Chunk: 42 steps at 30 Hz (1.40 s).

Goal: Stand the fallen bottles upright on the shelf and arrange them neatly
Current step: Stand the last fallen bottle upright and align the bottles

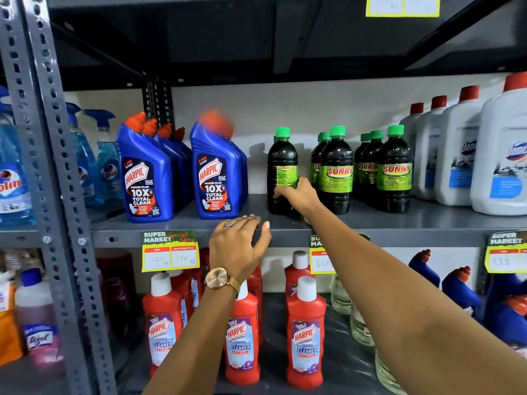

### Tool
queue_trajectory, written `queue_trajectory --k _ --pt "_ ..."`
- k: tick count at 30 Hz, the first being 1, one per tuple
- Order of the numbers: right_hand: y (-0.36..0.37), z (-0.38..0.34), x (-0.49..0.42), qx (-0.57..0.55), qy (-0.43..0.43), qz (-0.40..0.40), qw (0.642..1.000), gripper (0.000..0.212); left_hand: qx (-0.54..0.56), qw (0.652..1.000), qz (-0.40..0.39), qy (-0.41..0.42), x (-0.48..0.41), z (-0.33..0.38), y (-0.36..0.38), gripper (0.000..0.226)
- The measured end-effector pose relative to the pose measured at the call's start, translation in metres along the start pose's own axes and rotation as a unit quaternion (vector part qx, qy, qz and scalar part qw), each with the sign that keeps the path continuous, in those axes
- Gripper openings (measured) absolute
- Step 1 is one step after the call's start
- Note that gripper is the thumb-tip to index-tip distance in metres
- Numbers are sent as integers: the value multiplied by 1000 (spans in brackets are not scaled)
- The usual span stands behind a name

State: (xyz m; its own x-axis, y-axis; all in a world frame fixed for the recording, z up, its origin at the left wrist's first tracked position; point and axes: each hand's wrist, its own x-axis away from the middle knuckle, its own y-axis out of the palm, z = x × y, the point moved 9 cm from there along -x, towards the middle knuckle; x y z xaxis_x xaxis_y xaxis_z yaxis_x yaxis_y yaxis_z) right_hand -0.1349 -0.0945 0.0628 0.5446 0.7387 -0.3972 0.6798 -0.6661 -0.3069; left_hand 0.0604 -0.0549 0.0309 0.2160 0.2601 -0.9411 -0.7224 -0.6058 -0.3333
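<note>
1. blue spray bottles (105, 158) at the far left sit partly behind the grey upright (54, 155), cut off by the frame edge.
2. two rows of blue harpic bottles (148, 172) stand on the shelf (427, 220); the right row's front cap is blurred.
3. the left hand (238, 246), wearing a watch (219, 278), rests open on the shelf's front lip, fingers spread.
4. the right hand (296, 195) wraps around the lower part of an upright dark green-capped bottle (282, 163); its label is turned, text hard to read, and a second one seems to hide behind.
5. more sunny bottles (395, 169) stand upright to the right.
6. white bottles (456, 155) at the far right are cropped.
</note>
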Motion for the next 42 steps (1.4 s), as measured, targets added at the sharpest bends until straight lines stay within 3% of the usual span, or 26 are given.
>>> queue_trajectory --k 6,11,16,21,27,35,42 --pt "-4 -9 3 122 -39 46 991 84 1 1000 -4 0 0 -1 2 40" --pt "-4 -4 5 34 -1 7 999 66 5 1000 2 7 0 0 0 39" --pt "-7 -8 7 101 -12 46 994 95 11 1000 -5 0 0 -1 2 39" --pt "-2 -4 8 53 6 6 999 68 14 1000 -9 -4 0 0 1 41" --pt "-3 -8 11 127 -9 22 992 102 16 999 -32 -19 0 -1 3 41" --pt "-9 -8 15 105 -4 17 994 68 11 999 -42 -27 -1 1 1 41" --pt "-9 -7 15 123 1 21 992 79 7 997 -62 -33 -1 1 4 42"
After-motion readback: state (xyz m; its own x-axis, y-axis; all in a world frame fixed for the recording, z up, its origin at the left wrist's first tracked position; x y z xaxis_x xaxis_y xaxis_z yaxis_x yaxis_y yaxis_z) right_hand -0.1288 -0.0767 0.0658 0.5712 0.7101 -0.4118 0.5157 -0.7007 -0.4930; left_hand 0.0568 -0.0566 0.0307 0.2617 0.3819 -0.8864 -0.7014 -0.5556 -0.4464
